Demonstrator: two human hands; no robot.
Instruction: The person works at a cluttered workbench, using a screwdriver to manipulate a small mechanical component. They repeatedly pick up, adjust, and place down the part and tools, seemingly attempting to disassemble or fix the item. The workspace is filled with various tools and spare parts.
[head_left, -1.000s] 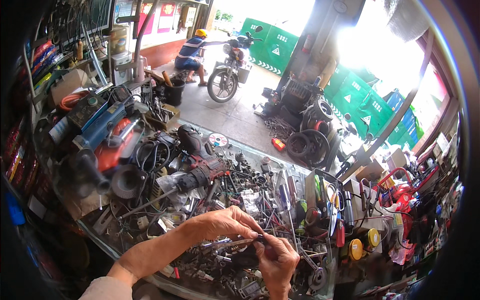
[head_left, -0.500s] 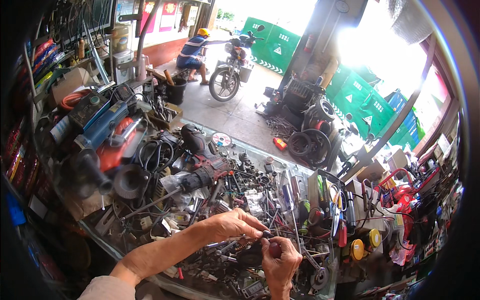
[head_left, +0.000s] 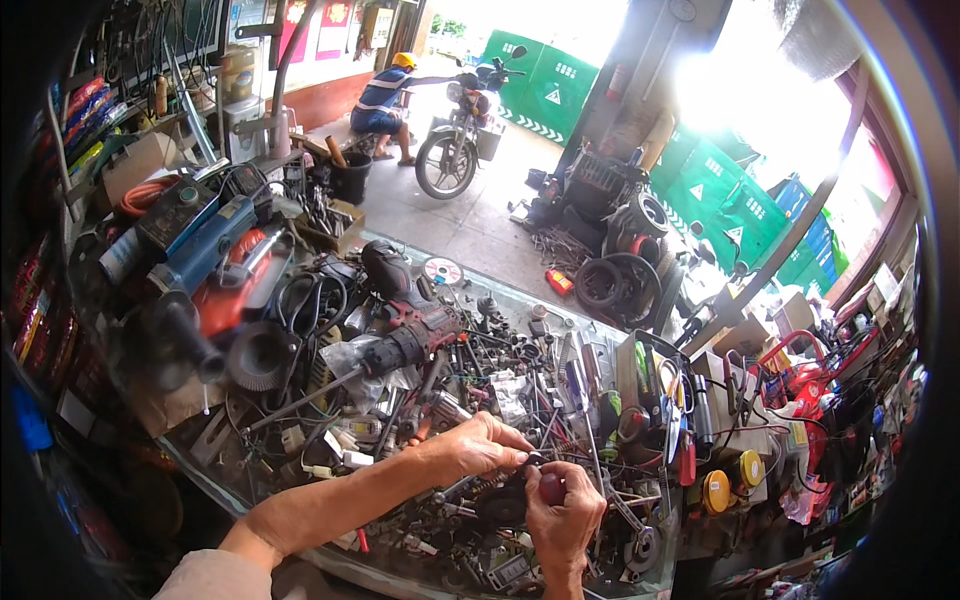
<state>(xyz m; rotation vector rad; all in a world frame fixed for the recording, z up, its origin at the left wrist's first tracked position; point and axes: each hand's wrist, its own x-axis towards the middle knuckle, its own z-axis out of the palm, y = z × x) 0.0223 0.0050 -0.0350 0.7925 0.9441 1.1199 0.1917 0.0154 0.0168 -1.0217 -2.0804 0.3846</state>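
My left hand [head_left: 480, 448] pinches a small dark part [head_left: 535, 459] too small to identify, just above the heaped bolts, fittings and wires on the glass-topped bench [head_left: 175, 448]. My right hand [head_left: 562, 515], fingers closed round a dark red rounded handle [head_left: 552, 487], meets it at that part; whatever tool end the handle has is hidden. Beyond them lie a red-and-black power drill [head_left: 420, 318] fitted with a long bit, and several long screwdrivers [head_left: 578, 390]. To the right of my hands stands a box of tools [head_left: 650, 390] with scissors [head_left: 668, 410].
A blue-grey machine [head_left: 205, 250] and cables crowd the bench's left. Two yellow tins [head_left: 716, 490] and red-handled gear are at the right. Past the bench are a motorcycle [head_left: 460, 140], a seated person [head_left: 382, 110] in a yellow helmet, stacked tyres [head_left: 600, 280] and green barriers [head_left: 530, 95].
Both hands have shifted slightly right, and my right hand has moved a little up. The dark red handle in it shows more than a second ago.
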